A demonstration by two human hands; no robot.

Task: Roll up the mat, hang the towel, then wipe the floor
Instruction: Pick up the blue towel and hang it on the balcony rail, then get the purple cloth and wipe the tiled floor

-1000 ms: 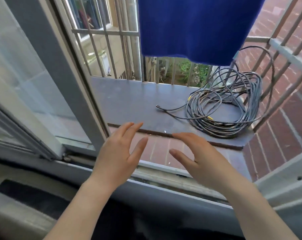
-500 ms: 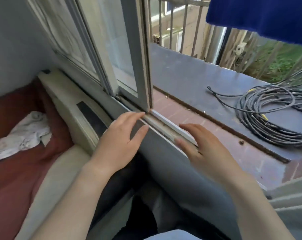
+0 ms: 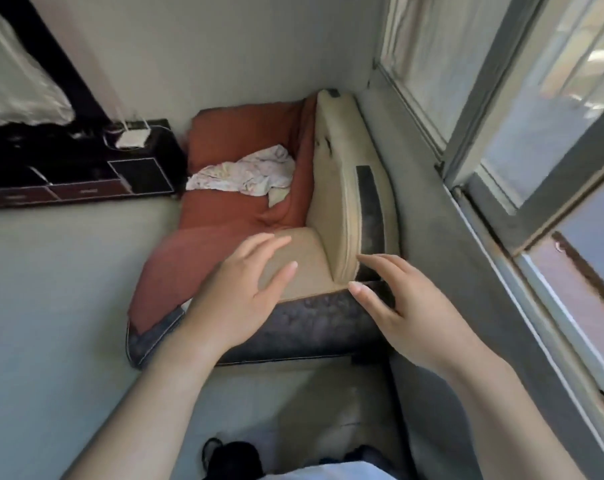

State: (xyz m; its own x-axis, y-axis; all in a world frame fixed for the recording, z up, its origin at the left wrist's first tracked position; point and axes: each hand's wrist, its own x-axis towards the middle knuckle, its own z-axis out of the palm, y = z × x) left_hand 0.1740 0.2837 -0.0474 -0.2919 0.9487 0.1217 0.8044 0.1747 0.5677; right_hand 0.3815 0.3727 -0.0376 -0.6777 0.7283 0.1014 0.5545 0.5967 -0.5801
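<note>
Mat (image 3: 349, 209) lies in the corner, one beige part folded up against the wall (image 3: 432, 271) under the window (image 3: 501, 133), the flat part running toward the viewer with a dark near edge. Red blanket (image 3: 238, 147) covers its far end, crumpled white cloth (image 3: 245, 174) on top. Bare floor (image 3: 51, 289) open to the left, dark low cabinet (image 3: 85, 174) beyond it. Wall close on the right. Left hand (image 3: 238, 303) hovers over the flat part, fingers spread, holding nothing. Right hand (image 3: 408, 313) hovers at the fold's near end, fingers spread, empty.
</note>
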